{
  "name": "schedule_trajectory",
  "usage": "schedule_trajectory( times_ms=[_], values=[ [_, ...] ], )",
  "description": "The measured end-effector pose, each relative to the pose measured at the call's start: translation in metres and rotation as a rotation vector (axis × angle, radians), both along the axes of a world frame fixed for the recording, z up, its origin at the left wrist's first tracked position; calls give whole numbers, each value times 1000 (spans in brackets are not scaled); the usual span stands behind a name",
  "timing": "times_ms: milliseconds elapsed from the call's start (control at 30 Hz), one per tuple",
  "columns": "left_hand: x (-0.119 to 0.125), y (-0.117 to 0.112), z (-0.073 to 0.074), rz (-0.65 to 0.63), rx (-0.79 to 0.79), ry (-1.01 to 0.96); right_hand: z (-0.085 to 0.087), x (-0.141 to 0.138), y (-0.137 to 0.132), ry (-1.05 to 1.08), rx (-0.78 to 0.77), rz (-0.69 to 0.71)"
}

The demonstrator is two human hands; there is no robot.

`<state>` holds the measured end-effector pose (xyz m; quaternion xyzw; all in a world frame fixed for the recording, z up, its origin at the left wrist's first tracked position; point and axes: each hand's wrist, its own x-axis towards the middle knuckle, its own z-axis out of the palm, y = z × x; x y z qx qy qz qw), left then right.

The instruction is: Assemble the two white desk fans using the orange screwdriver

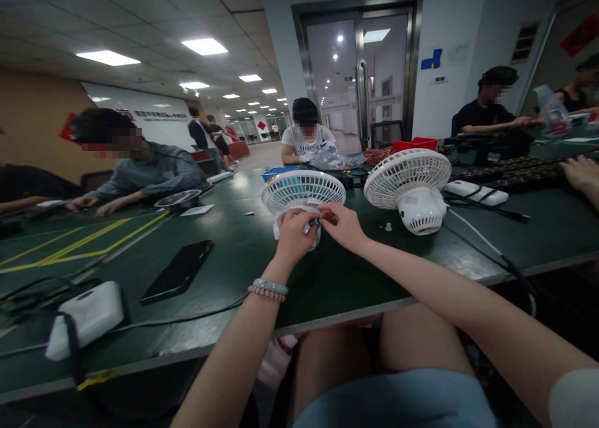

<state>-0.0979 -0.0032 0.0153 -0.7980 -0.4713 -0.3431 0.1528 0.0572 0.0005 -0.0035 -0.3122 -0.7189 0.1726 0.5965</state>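
Note:
A white fan head (303, 184) with a round grille sits on the table directly in front of me. At its motor housing, my left hand (294, 229) is closed with thumb and fingertips on a small teal piece (314, 222). The fingers of my right hand (345, 226) are pinched together right beside that piece; what is between them is hidden. Part of the fan's housing is covered by my hands. To the right lies a second white fan (421, 206), its grille tilted up and away. A small pale teal plastic part (388, 227) rests on the table between the fans.
On the green table (234, 259) lie a black phone (178, 272) and a white power bank-like box (87, 319) with cables at left. Another white box (477, 193) and cables are at right. Behind are a red bin (414, 144), plastic bags (334, 158) and several people.

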Motion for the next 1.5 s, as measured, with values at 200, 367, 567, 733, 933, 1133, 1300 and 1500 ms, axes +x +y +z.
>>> schedule_trajectory(
  times_ms=[200, 367, 567, 733, 933, 1133, 1300, 1500],
  values=[
    [0, 1, 1, -16, 2, -1, 0, 0, 1, -30, 12, -19],
    [0, 2, -1, -1, 1, -1, -3, -1, 4, -64, 8, -41],
    [0, 3, -1, 6, 9, 5, -2, -2, 1, -73, 42, -40],
    [0, 2, 0, 7, 20, 9, 0, -2, -3, -65, 31, -27],
    [0, 2, 0, 17, 13, 29, 0, -2, -4, -57, 47, -5],
    [0, 2, 0, 16, 15, 36, 0, -2, -4, -47, 66, -5],
    [0, 2, 0, 18, 13, 35, -3, -2, -1, -15, 96, 11],
    [0, 2, 0, 11, 25, 28, -2, -1, -1, -12, 90, 5]
  ],
)
